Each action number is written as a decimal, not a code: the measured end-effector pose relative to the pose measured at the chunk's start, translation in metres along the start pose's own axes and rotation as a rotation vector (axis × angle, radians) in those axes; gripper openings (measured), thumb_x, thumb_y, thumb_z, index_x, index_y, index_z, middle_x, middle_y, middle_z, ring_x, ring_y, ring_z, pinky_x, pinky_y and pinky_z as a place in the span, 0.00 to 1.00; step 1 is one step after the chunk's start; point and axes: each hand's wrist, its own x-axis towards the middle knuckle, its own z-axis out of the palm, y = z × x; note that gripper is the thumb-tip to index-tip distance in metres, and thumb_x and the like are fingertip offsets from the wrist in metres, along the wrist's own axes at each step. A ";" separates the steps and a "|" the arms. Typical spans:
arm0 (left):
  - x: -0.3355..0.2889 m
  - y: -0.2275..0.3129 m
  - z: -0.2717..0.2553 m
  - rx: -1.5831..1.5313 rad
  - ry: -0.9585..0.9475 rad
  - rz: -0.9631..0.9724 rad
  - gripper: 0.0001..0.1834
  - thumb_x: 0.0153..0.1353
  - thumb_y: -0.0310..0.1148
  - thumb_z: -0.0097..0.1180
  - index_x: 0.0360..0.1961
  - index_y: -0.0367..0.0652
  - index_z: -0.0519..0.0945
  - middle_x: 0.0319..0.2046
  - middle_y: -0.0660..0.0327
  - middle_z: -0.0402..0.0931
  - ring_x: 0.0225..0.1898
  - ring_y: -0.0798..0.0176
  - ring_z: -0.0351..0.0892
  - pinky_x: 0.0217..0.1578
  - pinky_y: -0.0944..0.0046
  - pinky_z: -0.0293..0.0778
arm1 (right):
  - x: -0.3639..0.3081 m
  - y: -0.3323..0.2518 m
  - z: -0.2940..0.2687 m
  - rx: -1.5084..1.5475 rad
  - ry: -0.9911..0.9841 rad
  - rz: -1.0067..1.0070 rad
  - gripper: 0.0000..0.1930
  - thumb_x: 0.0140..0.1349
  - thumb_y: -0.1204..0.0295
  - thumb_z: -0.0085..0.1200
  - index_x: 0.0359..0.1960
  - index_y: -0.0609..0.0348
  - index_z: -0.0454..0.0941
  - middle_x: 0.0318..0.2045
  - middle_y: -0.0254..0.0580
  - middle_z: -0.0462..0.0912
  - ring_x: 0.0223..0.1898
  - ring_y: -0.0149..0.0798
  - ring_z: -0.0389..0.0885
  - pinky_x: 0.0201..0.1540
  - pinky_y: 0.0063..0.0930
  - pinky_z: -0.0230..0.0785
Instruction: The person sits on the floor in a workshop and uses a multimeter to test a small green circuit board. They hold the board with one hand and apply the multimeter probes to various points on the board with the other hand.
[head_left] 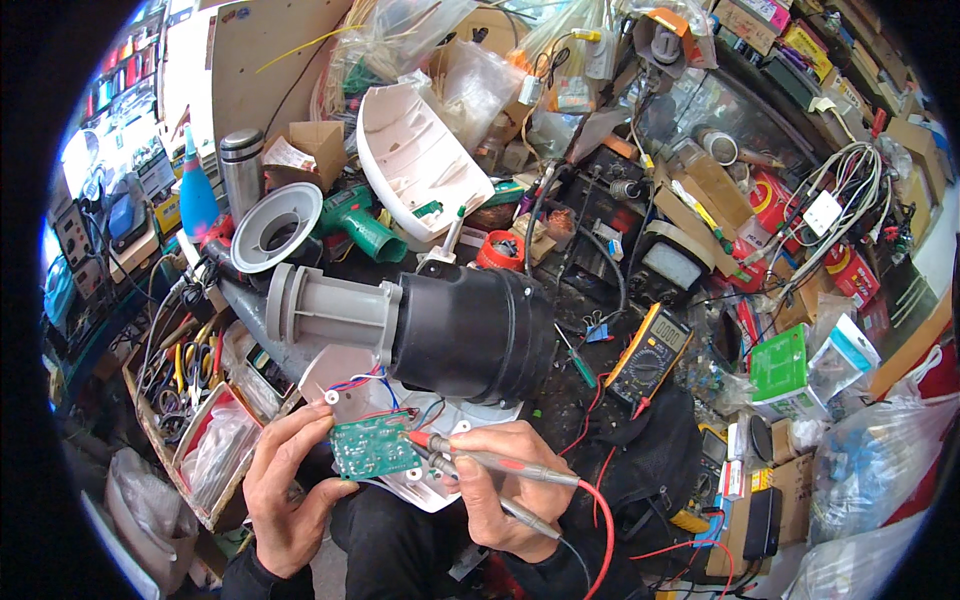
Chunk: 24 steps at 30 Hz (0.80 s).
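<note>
Left hand (pixel 290 490): pinches green rectangular circuit board (pixel 372 450), lower centre-left of frame.
Right hand (pixel 512 495): pinches two slim grey plastic probes (pixel 530 469), tips at board's right edge.
Probing: seemingly current step.
Next move: steady contact, likely.

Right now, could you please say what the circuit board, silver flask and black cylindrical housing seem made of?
Circuit board: probably resin laminate, green finish, speckled with solder.
Silver flask: likely shiny steel, from its metallic reflections.
Black cylindrical housing: seemingly satin plastic, by its soft highlights; painted metal possible.
</note>
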 end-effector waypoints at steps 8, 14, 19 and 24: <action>0.002 -0.006 -0.006 -0.007 -0.054 0.045 0.36 0.55 0.29 0.81 0.67 0.36 0.84 0.66 0.45 0.83 0.68 0.42 0.84 0.67 0.50 0.79 | -0.002 0.009 0.002 -0.039 0.020 -0.077 0.08 0.72 0.75 0.64 0.45 0.69 0.85 0.37 0.50 0.88 0.31 0.40 0.90 0.36 0.31 0.82; 0.003 -0.006 -0.005 -0.040 -0.056 0.060 0.37 0.54 0.26 0.81 0.67 0.35 0.84 0.66 0.46 0.82 0.69 0.43 0.83 0.67 0.50 0.80 | -0.010 0.016 -0.006 -0.029 -0.020 -0.031 0.11 0.75 0.72 0.61 0.49 0.70 0.80 0.40 0.52 0.85 0.29 0.38 0.89 0.32 0.28 0.81; 0.004 -0.006 -0.007 -0.036 -0.062 0.061 0.37 0.54 0.25 0.81 0.67 0.35 0.84 0.66 0.46 0.82 0.69 0.42 0.83 0.67 0.50 0.80 | -0.011 0.024 -0.009 -0.060 -0.078 -0.088 0.13 0.79 0.70 0.58 0.52 0.70 0.76 0.41 0.53 0.82 0.26 0.36 0.89 0.29 0.25 0.80; 0.004 -0.005 -0.006 -0.049 -0.059 0.057 0.37 0.53 0.25 0.81 0.66 0.35 0.84 0.66 0.47 0.82 0.69 0.43 0.83 0.67 0.51 0.81 | -0.013 0.022 -0.009 -0.081 -0.076 -0.069 0.13 0.79 0.70 0.58 0.51 0.71 0.77 0.42 0.52 0.81 0.26 0.35 0.88 0.29 0.24 0.80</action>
